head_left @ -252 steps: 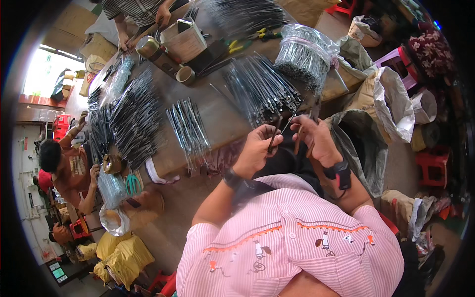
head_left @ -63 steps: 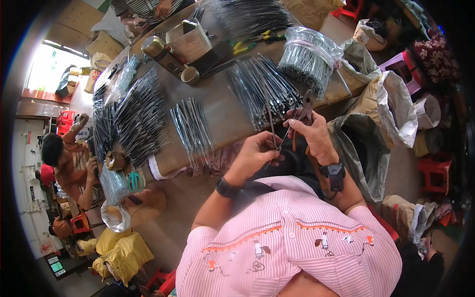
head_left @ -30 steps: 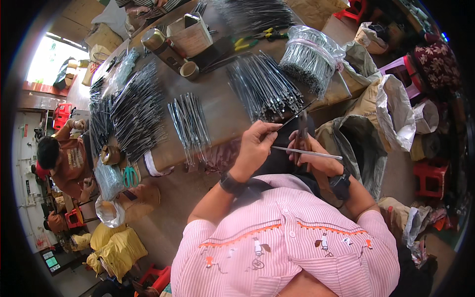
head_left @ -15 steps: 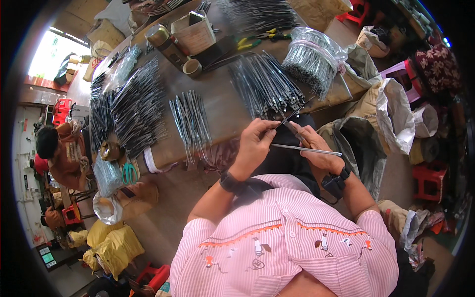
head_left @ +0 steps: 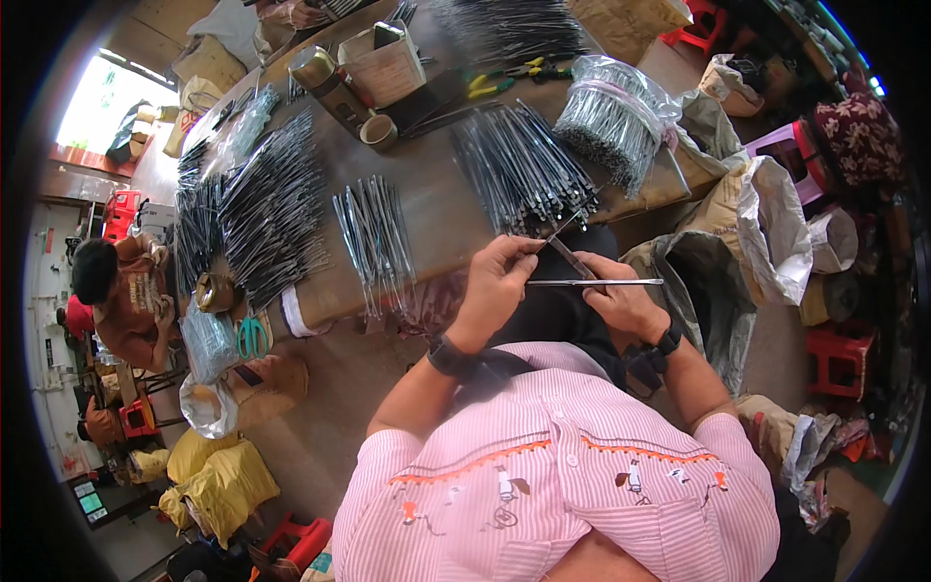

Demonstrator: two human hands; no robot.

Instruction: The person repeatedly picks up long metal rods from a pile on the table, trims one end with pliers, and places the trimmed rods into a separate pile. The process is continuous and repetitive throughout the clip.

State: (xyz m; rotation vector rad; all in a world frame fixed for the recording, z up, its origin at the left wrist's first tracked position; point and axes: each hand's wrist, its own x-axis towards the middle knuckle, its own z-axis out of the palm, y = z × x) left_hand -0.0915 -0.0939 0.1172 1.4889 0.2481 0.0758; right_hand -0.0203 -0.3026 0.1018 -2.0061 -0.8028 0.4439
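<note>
In front of my shirt, over my dark-clothed lap, both hands work close together. My left hand (head_left: 493, 291) is closed, thumb and forefinger pinching a thin dark metal rod (head_left: 559, 233) that slants up toward the table edge. My right hand (head_left: 626, 297) is wrapped round a flat, blade-like metal tool (head_left: 570, 258), its far end crossing near the pinched rod. A silver rod (head_left: 555, 283) lies level under the right thumb and spans toward the left palm. Whether the left hand touches that rod, I cannot tell. Just beyond my hands lies a pile of thin metal rods (head_left: 519, 160).
More rod piles (head_left: 276, 209) and a small bunch (head_left: 371, 238) cover the brown table (head_left: 427, 213). A plastic-wrapped rod bundle (head_left: 616, 121), pliers (head_left: 490, 87), a cup (head_left: 378, 131) and a white box (head_left: 383, 73) stand farther back. An open sack (head_left: 713, 291) stands right; another person (head_left: 131, 301) sits left.
My right hand has turned slightly, swinging the silver rod from a slant to level. The blade-like tool has shifted toward my left fingers. My left hand has hardly moved.
</note>
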